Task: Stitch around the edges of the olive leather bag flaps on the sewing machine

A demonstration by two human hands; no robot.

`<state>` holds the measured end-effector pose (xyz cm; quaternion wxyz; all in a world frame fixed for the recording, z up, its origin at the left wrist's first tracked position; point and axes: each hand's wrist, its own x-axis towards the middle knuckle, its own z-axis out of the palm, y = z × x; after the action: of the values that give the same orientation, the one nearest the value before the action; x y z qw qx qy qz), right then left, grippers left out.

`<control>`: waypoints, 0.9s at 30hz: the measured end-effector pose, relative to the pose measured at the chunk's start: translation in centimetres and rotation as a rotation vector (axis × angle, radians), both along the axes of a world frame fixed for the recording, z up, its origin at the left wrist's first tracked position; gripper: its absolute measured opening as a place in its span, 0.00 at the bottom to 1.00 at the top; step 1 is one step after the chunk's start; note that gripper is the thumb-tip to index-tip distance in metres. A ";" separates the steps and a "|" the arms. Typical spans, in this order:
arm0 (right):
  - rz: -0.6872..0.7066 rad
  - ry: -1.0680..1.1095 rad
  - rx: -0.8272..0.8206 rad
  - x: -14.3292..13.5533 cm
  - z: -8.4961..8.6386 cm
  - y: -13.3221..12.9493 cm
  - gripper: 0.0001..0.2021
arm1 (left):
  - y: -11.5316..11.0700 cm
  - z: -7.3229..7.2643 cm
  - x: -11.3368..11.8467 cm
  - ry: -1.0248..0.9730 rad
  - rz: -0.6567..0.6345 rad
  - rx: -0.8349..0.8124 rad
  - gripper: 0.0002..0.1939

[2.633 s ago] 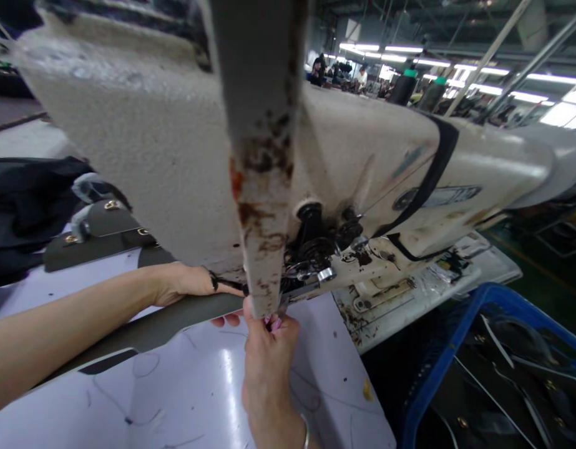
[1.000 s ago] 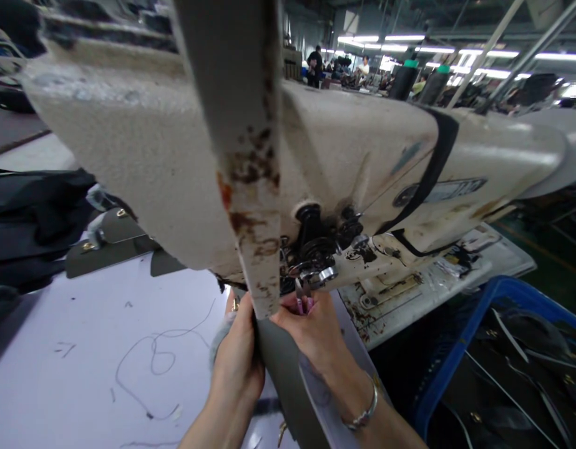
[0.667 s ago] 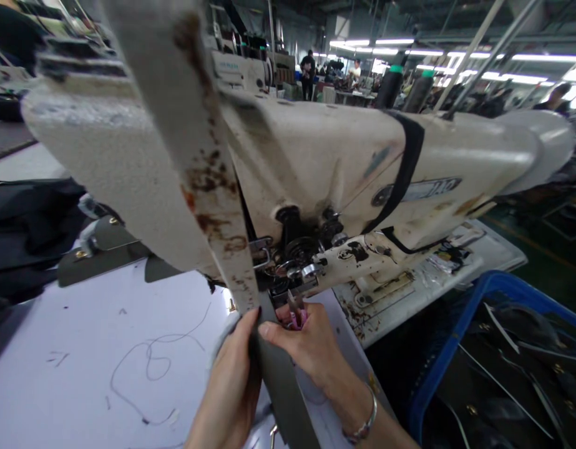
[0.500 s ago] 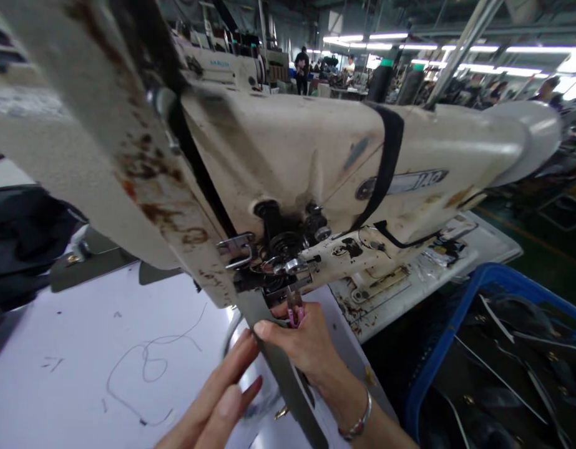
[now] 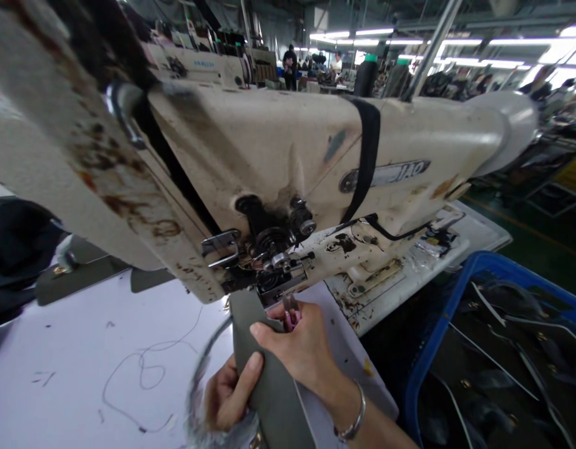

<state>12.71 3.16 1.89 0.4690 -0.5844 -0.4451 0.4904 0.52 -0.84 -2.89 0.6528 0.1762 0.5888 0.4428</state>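
A flat grey-green panel [image 5: 274,393], leather-like, runs from the lower edge of the view up to the needle area of a worn cream sewing machine [image 5: 269,143]. My left hand [image 5: 231,394] pinches its left edge, thumb on top and fingers curled beneath. On the right edge, nearer the machine, my right hand [image 5: 306,346] grips the same panel with the thumb flat on its face. Small pink-handled thread snips [image 5: 292,318] are tucked in that hand, blades pointing up. Clear plastic film [image 5: 196,405] and a brass-coloured fitting [image 5: 254,440] show beside the panel.
On the white work surface [image 5: 58,368] at left lies a loose grey thread [image 5: 123,362]. A blue crate [image 5: 416,374] of dark pieces stands at right. Grey-green flaps [image 5: 77,277] and dark material [image 5: 16,255] sit at far left. People are in the background.
My left hand has gone from fingers stretched over the panel to a pinch on its left edge. The panel now turns its broad face up. My right hand keeps its hold.
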 end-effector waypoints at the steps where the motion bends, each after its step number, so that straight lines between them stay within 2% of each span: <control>1: -0.010 -0.027 0.012 0.1 0.0 0.0 0.09 | 0.1 0.2 -0.1 -0.003 -0.012 -0.024 0.29; 6: -0.045 -0.053 -0.019 0.4 -0.4 -0.1 0.13 | 0.7 -0.8 -1.2 0.024 0.017 0.045 0.28; 9: 0.018 -0.046 -0.001 1.4 -0.2 -0.3 0.11 | 0.6 -1.0 -1.2 0.033 0.023 0.062 0.27; 13: 0.180 -0.103 0.134 3.1 0.7 -0.6 0.12 | 0.5 0.6 -0.4 0.050 0.065 -0.048 0.28; 18: 0.264 -0.205 0.196 3.7 1.7 -0.4 0.15 | 1.2 3.1 0.6 0.003 0.175 -0.155 0.22; 27: 0.228 -0.105 0.111 3.2 1.6 0.8 0.15 | 2.1 4.1 1.2 -0.052 0.246 -0.171 0.20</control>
<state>15.86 3.97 3.50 0.4177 -0.5280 -0.5589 0.4841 1.69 1.23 1.26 0.6213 0.0347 0.6245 0.4720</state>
